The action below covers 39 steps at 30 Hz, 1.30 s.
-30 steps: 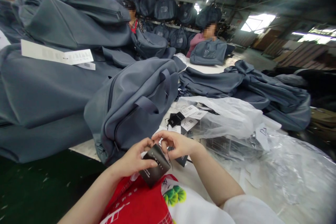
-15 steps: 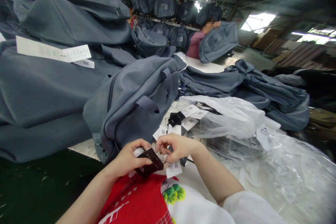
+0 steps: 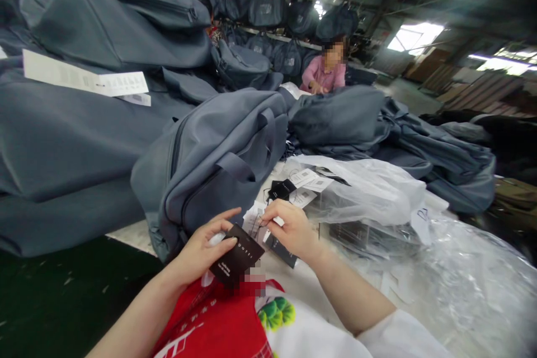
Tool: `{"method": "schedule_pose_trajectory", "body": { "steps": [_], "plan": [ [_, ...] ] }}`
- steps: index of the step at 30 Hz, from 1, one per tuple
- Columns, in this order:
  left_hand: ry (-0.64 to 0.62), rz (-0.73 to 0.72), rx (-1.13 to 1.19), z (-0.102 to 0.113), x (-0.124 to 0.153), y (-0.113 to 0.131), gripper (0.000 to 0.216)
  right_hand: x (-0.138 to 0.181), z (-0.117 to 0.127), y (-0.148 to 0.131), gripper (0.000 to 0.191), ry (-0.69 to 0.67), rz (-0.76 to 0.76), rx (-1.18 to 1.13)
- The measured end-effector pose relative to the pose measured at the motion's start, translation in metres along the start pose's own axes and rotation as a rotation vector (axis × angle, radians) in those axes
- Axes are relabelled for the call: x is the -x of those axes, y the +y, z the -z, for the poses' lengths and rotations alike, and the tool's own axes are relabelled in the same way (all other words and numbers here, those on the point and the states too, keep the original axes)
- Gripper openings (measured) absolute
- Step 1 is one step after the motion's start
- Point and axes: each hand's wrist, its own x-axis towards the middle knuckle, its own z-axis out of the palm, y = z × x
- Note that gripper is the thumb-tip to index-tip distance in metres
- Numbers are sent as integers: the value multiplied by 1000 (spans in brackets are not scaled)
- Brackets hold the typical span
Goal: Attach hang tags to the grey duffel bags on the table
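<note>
My left hand (image 3: 210, 246) is closed on a black hang tag (image 3: 237, 256) with pale lettering, thumb on its face and index finger stretched out. Just right of it, my right hand (image 3: 289, 229) pinches a thin dark string (image 3: 262, 222) above a white tag. A second dark tag (image 3: 282, 250) hangs below the right fingers. More black and white tags (image 3: 304, 178) lie loose on the table beyond my right hand. Directly ahead stands a blue-grey duffel bag (image 3: 226, 156) with two strap handles, its near end close to my left hand.
Large blue-grey bags (image 3: 79, 128) are piled at left, one bearing a white paper tag (image 3: 84, 78). Clear plastic bags (image 3: 457, 279) cover the table at right. More bags (image 3: 440, 151) lie behind them. A co-worker in pink (image 3: 325, 72) is across the table; bags hang on racks (image 3: 266, 5) behind.
My right hand has shifted slightly up and right, drawing the string away from the tag in my left hand. That tag now faces me more. The co-worker's raised bag has come down onto the table.
</note>
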Motion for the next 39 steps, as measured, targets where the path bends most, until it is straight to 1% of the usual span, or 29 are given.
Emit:
{"method": "schedule_pose_trajectory", "body": {
  "steps": [2,3,5,7,8,10,11,13,15,17,18,19,21,23,24,25,27,28,29,30,31,33,35,37,38,39],
  "plan": [
    [53,40,86,-9,-2,-1,27,7,-22,4,6,159,-45,-160],
    [92,82,142,-14,-3,-2,29,10,-32,7,6,194,-93,-239],
    [182,145,212,-20,-5,-6,32,14,-45,12,12,212,-222,-398],
    [230,159,196,-20,-5,-9,33,12,-47,17,20,251,-328,-551],
    [227,155,161,-19,-5,-10,33,10,-44,18,23,286,-355,-613],
    [208,146,71,-16,-5,-11,32,4,-31,20,24,331,-356,-668],
    [203,136,27,-15,-4,-12,30,1,-24,20,23,328,-348,-663],
    [216,118,-28,-14,-4,-11,29,-5,-12,18,24,270,-340,-667],
    [220,125,-32,-15,-4,-11,37,-8,-6,15,29,171,-344,-784],
    [189,121,-36,-17,-5,-9,40,-9,-9,11,34,56,-359,-983],
    [168,101,-65,-18,-5,-9,36,-9,-13,9,33,16,-372,-1053],
    [147,71,-108,-19,-6,-8,29,-8,-18,7,32,6,-384,-1080],
    [96,10,-208,-22,-6,-7,20,-7,-29,5,27,52,-392,-988],
    [61,-18,-271,-24,-7,-7,17,-5,-36,3,21,107,-341,-753],
    [65,-21,-278,-24,-7,-8,17,-5,-37,2,20,106,-295,-622],
    [86,-16,-275,-23,-8,-9,17,-4,-36,2,22,83,-247,-499],
    [180,11,-234,-20,-9,-12,21,-3,-32,0,29,14,-167,-292],
    [225,26,-211,-18,-10,-14,24,-3,-29,0,26,-25,-137,-214],
    [257,35,-199,-15,-11,-16,26,-2,-26,1,19,-63,-114,-152],
    [270,33,-207,-11,-12,-17,28,-1,-24,1,11,-94,-98,-99],
    [274,17,-243,-8,-12,-17,28,0,-23,3,8,-112,-85,-49],
    [318,-59,-399,-5,-9,-13,28,1,-19,6,18,-79,-72,62],
    [456,-169,-588,-6,-1,-4,34,2,-15,9,18,26,-63,218],
    [591,-306,-704,-13,8,8,38,3,-12,9,15,95,-49,342],
    [613,-370,-721,-18,12,13,38,4,-11,7,15,95,-42,364],
    [600,-420,-716,-24,15,17,40,5,-12,5,15,76,-30,353]
  ]
}}
